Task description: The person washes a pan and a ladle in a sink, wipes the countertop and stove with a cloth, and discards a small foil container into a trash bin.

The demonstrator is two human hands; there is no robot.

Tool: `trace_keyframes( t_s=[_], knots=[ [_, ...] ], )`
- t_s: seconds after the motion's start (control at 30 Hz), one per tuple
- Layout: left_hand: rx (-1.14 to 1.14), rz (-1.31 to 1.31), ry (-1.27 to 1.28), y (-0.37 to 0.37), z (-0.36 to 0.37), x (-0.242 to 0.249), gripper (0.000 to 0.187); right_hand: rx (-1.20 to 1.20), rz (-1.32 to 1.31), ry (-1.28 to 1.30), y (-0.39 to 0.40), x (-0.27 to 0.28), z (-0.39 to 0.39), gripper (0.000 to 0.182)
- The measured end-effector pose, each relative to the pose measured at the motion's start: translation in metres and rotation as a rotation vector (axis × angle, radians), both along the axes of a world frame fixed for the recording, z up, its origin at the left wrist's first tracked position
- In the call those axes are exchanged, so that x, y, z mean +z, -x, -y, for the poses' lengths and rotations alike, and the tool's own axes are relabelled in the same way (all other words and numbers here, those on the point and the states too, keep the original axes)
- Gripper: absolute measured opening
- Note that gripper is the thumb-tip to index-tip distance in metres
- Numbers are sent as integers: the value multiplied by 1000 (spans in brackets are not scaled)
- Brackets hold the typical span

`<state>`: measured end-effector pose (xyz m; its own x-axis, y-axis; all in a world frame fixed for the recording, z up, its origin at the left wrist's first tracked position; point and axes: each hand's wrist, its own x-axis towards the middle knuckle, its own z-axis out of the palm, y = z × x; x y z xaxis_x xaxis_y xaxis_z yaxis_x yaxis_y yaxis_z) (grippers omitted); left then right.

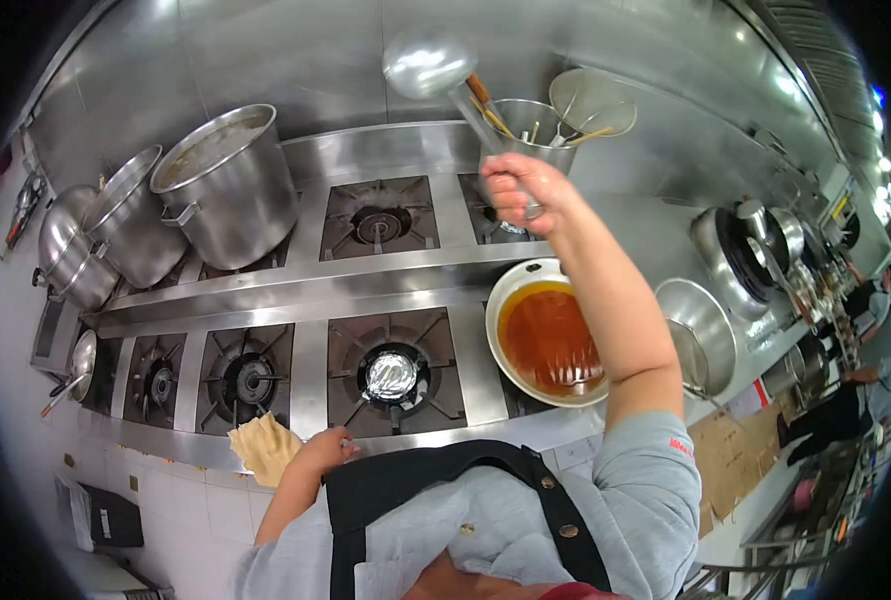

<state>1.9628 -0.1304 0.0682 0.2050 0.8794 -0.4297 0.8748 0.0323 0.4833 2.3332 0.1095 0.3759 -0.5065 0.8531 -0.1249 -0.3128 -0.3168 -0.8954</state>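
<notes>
My right hand, raised over the back of the stove, is closed around the metal handle of a ladle. The ladle's round, shiny bowl points up and left, near the steel back wall. Below my right forearm, a wide white pot of reddish-orange liquid stands on the stove. At the stove's front edge is my left hand, fingers curled; what they grip, if anything, is hidden. A tan cloth lies at the front edge, beside my left wrist.
Several tall steel pots stand at the back left. A utensil pot and a strainer are at the back. Bare burners line the front. A steel bowl sits to the right. Another person stands far right.
</notes>
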Motion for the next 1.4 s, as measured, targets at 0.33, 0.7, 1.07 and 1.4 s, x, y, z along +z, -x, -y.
trace_keyframes(
  t_s=[0.33,0.7,1.07,1.4],
  knots=[
    [88,-36,116,-7,16,-5,39,-288,-48,104,68,-62,-117,15],
    [125,59,120,27,22,-8,39,-1162,393,-346,97,-131,-209,19],
    [119,25,202,67,21,-29,42,-930,474,-107,81,-61,-214,16],
    [150,19,214,67,23,-28,41,-1176,681,-451,90,-14,-212,71]
  ],
)
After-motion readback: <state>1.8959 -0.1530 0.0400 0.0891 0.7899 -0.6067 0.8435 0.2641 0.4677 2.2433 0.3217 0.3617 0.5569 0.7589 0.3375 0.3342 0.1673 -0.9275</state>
